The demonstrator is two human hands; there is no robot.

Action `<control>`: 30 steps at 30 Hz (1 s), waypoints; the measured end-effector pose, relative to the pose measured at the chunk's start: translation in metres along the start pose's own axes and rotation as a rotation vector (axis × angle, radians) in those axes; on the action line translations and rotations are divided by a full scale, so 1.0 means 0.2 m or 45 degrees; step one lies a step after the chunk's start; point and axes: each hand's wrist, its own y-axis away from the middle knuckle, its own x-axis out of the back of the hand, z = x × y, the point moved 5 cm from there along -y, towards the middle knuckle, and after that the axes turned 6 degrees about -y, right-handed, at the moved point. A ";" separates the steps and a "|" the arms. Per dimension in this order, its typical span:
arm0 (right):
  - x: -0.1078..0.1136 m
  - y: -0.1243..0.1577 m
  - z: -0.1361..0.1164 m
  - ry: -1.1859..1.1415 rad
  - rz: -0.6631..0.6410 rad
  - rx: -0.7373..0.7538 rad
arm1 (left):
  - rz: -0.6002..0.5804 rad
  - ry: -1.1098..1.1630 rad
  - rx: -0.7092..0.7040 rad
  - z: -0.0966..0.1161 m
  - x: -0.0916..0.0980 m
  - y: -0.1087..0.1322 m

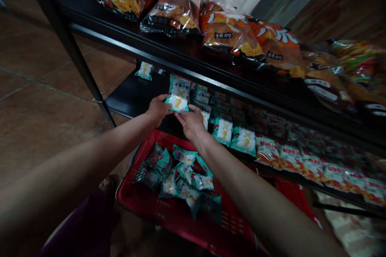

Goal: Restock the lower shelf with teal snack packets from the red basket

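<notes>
A green-and-white snack bag point(178, 93) is held between my two hands at the lower shelf's front. My left hand point(159, 109) grips its lower left side, fingers closed on it. On the lower right corner, my right hand point(191, 120) pinches the same bag. Just right of it, matching snack bags point(223, 129) stand in rows on the lower shelf point(129, 94). Below my hands is a red shopping basket point(169, 219) with several of the same bags point(183, 172) lying loosely inside.
Large orange chip bags point(230, 34) line the upper shelf point(120, 38), whose edge hangs above my hands. Red-and-white snack packs point(291, 156) continue along the lower shelf to the right. A black shelf post point(75, 52) stands at the left, beside the tiled floor point(36, 76).
</notes>
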 end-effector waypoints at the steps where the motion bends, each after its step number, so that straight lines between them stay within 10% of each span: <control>1: -0.03 -0.04 0.01 -0.011 0.038 0.019 | 0.016 -0.012 -0.021 0.01 0.00 -0.05; 15: -0.17 -0.54 0.02 0.049 0.043 0.266 | 0.244 -0.166 -0.288 0.03 -0.14 -0.48; 30: -0.24 -0.67 0.05 0.164 -0.093 0.248 | 0.289 -0.168 -0.329 -0.05 -0.23 -0.72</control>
